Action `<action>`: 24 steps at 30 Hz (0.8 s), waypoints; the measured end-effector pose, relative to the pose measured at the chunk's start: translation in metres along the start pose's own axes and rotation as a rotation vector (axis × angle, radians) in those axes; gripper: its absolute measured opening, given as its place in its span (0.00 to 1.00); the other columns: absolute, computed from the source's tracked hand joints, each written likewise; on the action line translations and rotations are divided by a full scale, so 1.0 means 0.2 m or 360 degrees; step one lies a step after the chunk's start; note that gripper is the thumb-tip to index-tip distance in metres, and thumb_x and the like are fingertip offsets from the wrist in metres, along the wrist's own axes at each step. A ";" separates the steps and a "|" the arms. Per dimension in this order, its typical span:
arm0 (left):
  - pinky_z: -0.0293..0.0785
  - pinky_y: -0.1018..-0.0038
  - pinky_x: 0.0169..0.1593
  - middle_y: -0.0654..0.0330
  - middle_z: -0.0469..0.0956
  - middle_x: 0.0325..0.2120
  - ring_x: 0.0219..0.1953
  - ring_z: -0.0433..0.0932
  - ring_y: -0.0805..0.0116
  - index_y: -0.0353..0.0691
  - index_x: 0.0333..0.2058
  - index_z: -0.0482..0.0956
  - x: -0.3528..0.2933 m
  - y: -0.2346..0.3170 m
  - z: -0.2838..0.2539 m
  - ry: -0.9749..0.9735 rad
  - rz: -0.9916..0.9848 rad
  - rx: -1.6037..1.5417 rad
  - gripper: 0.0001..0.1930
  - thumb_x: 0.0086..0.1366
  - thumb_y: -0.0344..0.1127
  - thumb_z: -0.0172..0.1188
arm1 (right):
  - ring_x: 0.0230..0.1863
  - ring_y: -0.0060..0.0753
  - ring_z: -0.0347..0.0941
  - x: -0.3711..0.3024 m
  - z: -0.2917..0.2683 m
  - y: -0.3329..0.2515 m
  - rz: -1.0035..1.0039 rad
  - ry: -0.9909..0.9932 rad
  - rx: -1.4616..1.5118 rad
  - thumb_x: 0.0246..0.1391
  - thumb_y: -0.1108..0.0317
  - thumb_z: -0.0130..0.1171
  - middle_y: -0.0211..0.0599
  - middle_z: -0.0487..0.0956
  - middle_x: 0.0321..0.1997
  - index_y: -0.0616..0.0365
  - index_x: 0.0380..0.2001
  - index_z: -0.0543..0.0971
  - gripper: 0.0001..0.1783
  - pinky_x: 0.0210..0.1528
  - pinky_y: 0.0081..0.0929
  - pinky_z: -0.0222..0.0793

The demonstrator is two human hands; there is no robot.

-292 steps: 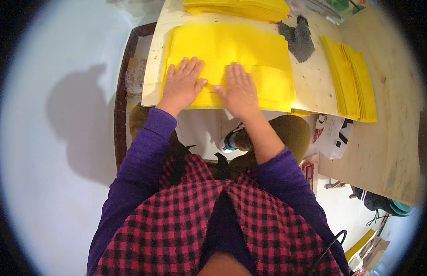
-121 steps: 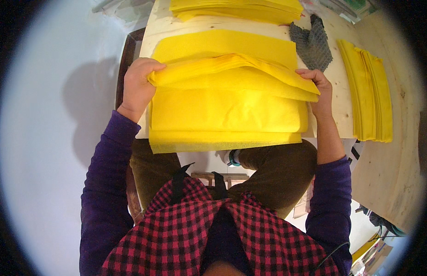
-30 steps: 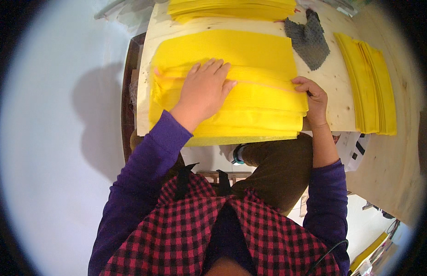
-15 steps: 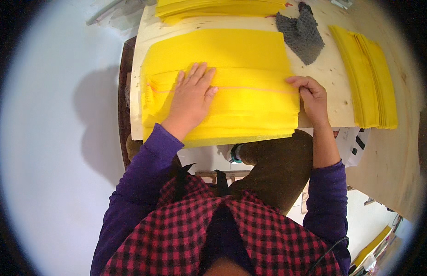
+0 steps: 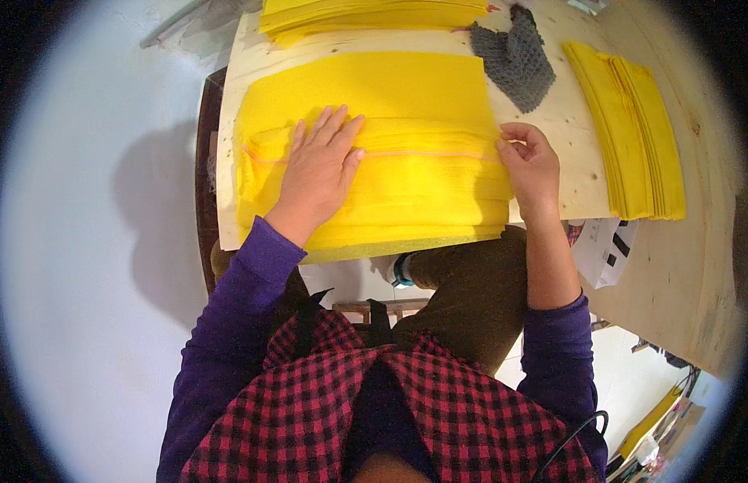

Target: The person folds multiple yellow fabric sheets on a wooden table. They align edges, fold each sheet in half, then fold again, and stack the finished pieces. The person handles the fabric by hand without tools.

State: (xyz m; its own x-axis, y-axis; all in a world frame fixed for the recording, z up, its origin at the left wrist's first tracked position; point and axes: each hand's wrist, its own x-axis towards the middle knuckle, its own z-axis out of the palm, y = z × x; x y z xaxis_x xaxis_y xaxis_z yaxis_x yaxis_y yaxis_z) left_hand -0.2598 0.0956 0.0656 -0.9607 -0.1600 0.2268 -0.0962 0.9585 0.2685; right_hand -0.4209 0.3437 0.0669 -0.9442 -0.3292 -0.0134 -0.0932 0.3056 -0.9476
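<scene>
A stack of yellow mesh bags [image 5: 406,88] lies before me on the wooden table, its near edge hanging slightly over my lap. A thin orange cord [image 5: 426,154] runs across the top one, whose upper part lies in creased folds. My left hand [image 5: 319,167] rests flat on the left half of the stack, fingers spread. At the right edge, beside the cord's end, my right hand [image 5: 533,167] is closed with thumb and forefinger pinched at the mesh. Its other fingers are curled, and exactly what sits in the pinch is partly hidden.
Another yellow mesh pile [image 5: 374,16] lies at the far edge. A grey knitted cloth [image 5: 515,66] sits to its right. Folded yellow mesh [image 5: 628,133] lies on the table's right side. A white printed bag [image 5: 603,251] hangs below the edge; a white wall [image 5: 76,241] is at left.
The view has shifted a little, so everything sits slightly further left. My right thumb and forefinger have shifted at the mesh edge. My left hand still lies flat.
</scene>
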 end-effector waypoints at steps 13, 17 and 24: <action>0.44 0.52 0.68 0.52 0.60 0.63 0.67 0.54 0.53 0.43 0.60 0.64 -0.09 -0.08 0.01 -0.0008 -0.0157 -0.0016 0.23 0.69 0.42 0.46 | 0.31 0.18 0.70 -0.04 0.02 0.13 -0.0123 0.0003 -0.0226 0.50 0.76 0.59 0.28 0.77 0.33 0.59 0.37 0.79 0.09 0.33 0.19 0.68; 0.44 0.52 0.68 0.52 0.60 0.63 0.67 0.54 0.53 0.43 0.61 0.64 -0.09 -0.10 0.02 -0.0018 -0.0159 -0.0059 0.23 0.69 0.41 0.45 | 0.32 0.18 0.70 -0.04 -0.02 0.12 -0.0174 -0.0003 -0.0377 0.53 0.75 0.57 0.28 0.78 0.34 0.59 0.37 0.79 0.07 0.35 0.19 0.67; 0.45 0.51 0.67 0.52 0.61 0.63 0.67 0.54 0.53 0.42 0.60 0.64 -0.09 -0.09 0.04 -0.0007 -0.0159 0.0028 0.23 0.68 0.41 0.47 | 0.48 0.26 0.72 -0.07 -0.02 -0.12 -0.0572 0.0143 -0.0242 0.58 0.71 0.52 0.35 0.78 0.43 0.59 0.40 0.79 0.09 0.52 0.24 0.66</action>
State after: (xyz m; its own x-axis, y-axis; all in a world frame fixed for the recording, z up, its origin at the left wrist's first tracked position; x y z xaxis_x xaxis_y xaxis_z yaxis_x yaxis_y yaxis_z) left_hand -0.2424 0.0827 0.0484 -0.9473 -0.2539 0.1955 -0.1961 0.9418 0.2731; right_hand -0.4075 0.3442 0.0907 -0.8663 -0.3617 0.3446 -0.4617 0.3165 -0.8286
